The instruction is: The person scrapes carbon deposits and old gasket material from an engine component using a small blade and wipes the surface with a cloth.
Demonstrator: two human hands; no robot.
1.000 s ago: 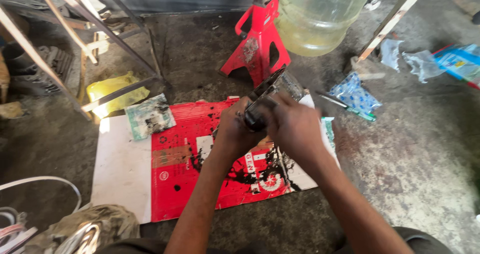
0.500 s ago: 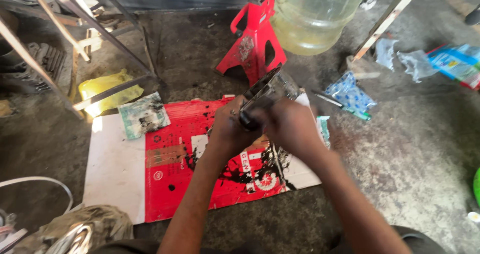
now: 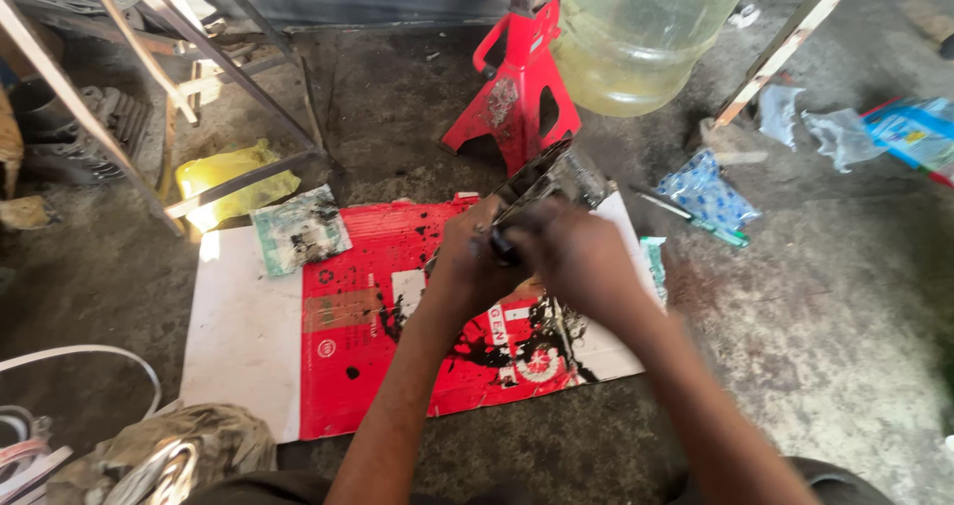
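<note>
Both hands meet at the centre of the frame, over the flattened red and white cardboard sheet (image 3: pixel 328 356) on the concrete floor. The left hand (image 3: pixel 472 261) and right hand (image 3: pixel 576 256) have their fingers clamped on a greasy dark metal part (image 3: pixel 552 177). Its lower end is hidden inside the grip; only a grimy, angular bar juts toward the red steel jack stand (image 3: pixel 517 97) above.

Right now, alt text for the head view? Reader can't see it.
Seen from above, a person's left hand and right hand together grip a greasy metal part over a flattened red and white cardboard sheet stained with black oil on a concrete floor. A red jack stand and a large clear water jug stand just beyond.
</note>
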